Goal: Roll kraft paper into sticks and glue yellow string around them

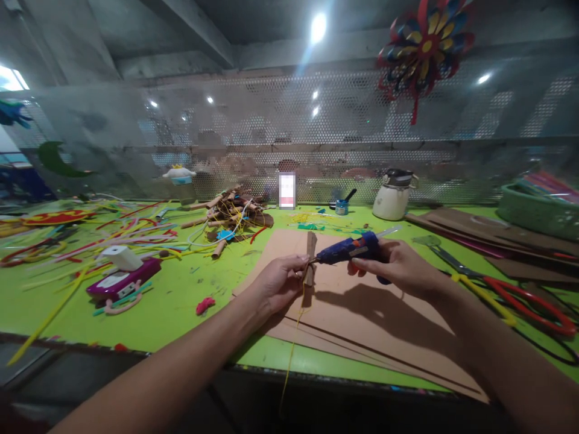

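L hand (284, 278): thumb & fingertips pinching a small bundle of brown strips (311, 244) (prob. cardboard), held roughly upright above the table's front-centre; yellow thread (293, 349) trails from it past the front edge. R hand (400, 265): fingers curled round the grip of a dark-blue glue gun (348, 248), nozzle at the strips, just beside the L fingertips; trigger pressure can't be told. Beneath: brown cardboard sheet (275, 247), reaching the table's front edge. Farther out: red-handled scissors (527, 301) twd the R edge, purple power strip (123, 281) twd the L edge, twig pile (237, 211) & white kettle (389, 199) nr the back edge of the green table (181, 328). Hazards (judged): nozzle slip or glue run, if hot, could burn the L fingertips, being so close; a loosened pinch could let strips skew; hanging thread could snag on the forearm or pick up stray glue, tugging the bundle askew.
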Motion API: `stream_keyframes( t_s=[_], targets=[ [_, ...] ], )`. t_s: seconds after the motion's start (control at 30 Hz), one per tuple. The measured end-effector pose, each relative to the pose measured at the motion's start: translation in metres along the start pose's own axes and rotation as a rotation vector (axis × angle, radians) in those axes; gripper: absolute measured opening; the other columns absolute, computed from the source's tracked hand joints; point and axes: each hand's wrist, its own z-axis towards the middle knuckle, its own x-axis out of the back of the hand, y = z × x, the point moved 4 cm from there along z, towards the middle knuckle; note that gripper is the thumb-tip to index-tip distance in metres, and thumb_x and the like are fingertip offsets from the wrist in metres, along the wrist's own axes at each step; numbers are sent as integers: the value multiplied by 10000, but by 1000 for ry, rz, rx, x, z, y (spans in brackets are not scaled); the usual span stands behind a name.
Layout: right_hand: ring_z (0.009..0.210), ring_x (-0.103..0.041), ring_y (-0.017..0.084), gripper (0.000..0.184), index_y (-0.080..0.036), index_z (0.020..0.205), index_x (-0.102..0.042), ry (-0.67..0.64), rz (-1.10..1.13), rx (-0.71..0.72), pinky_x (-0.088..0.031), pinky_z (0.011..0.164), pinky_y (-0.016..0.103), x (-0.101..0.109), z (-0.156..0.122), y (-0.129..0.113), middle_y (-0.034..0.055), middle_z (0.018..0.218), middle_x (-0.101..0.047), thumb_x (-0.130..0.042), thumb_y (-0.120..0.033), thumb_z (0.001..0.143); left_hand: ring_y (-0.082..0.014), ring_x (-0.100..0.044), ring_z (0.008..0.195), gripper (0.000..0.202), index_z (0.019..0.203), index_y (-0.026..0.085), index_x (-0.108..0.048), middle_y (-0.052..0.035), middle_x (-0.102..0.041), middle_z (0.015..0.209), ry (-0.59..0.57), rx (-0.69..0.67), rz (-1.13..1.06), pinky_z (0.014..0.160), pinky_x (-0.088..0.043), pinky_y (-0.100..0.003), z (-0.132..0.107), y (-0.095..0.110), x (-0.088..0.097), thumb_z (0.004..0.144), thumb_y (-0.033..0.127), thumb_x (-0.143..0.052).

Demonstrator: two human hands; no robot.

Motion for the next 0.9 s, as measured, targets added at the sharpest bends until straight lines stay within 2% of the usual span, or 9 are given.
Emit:
stream_keyframes(
  t_s=[0.27, 0.47, 0.77, 0.9],
  targets=[
    [571, -530, 116, 260, -143, 687, -639, -22, -29, 90, -419, 499, 215, -4, -3, -10, 35, 641, -619, -575, -382, 766, -91, -459, 520, 48, 703, 72, -627, -65, -569, 629, -25, 14, 40, 516, -356, -227, -4, 0, -3, 698, 76, -579],
    [562, -518, 113, 236, -153, 674, -620, -50, -14, 100, -446, 529, 223, -7, -4, -14, 24, 621, -593, -570, -361, 774, -100, -464, 519, 48, 692, 64, -619, -74, -564, 623, -42, 17, 17, 533, -362, -245, -2, -2, -1, 701, 75, -574],
    [570, -511, 120, 205, -161, 665, -605, 6, -49, 111, -425, 525, 223, -2, -3, -10, 15, 609, -576, -576, -338, 765, -115, -475, 545, 46, 687, 76, -622, -79, -570, 616, -24, 21, 13, 548, -368, -247, -4, -1, -2, 691, 65, -578],
    [555, -483, 115, 192, -160, 649, -589, -24, -65, 120, -396, 503, 220, -4, -4, -10, 8, 594, -556, -583, -320, 756, -106, -467, 545, 50, 670, 83, -605, -82, -572, 648, -21, 13, 39, 556, -365, -246, -6, -1, -3, 693, 63, -565]
  ],
)
